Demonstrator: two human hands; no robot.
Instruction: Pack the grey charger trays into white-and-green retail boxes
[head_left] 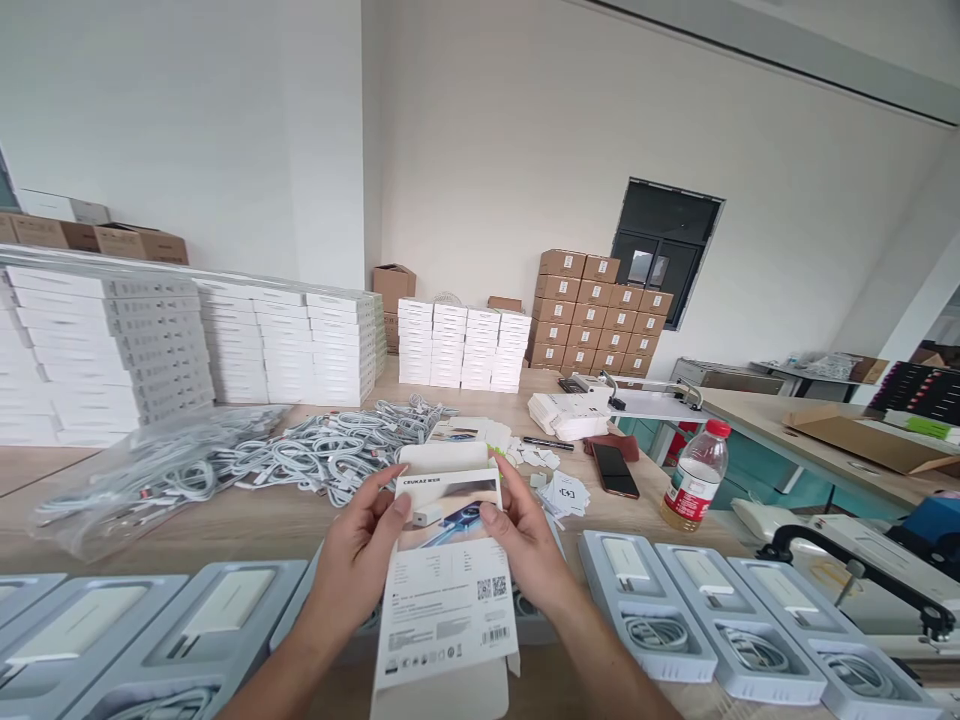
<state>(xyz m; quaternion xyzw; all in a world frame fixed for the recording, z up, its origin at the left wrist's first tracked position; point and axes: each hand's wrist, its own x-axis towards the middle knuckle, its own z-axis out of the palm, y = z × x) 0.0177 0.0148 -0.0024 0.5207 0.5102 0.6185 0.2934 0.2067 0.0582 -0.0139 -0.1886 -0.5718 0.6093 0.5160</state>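
Observation:
Both my hands hold an unfolded white product carton [448, 590] above the wooden table [247, 525]. My left hand [358, 560] grips its left edge, thumb on the printed face. My right hand [525, 540] grips the right edge, thumb on the picture of a charger. The carton's top flap stands open, and its back panel with barcode and QR code hangs toward me. Grey trays [750, 625] holding a white charger and coiled cable lie in a row along the near edge, left and right of my arms.
A heap of coiled white cables [300, 455] lies behind the carton. Stacks of white boxes [112, 340] line the back left. A phone [615, 470], a bottle with a red cap [696, 488], small cards [562, 490] and a sealing machine [862, 570] sit at right. Brown cartons [592, 320] are stacked against the far wall.

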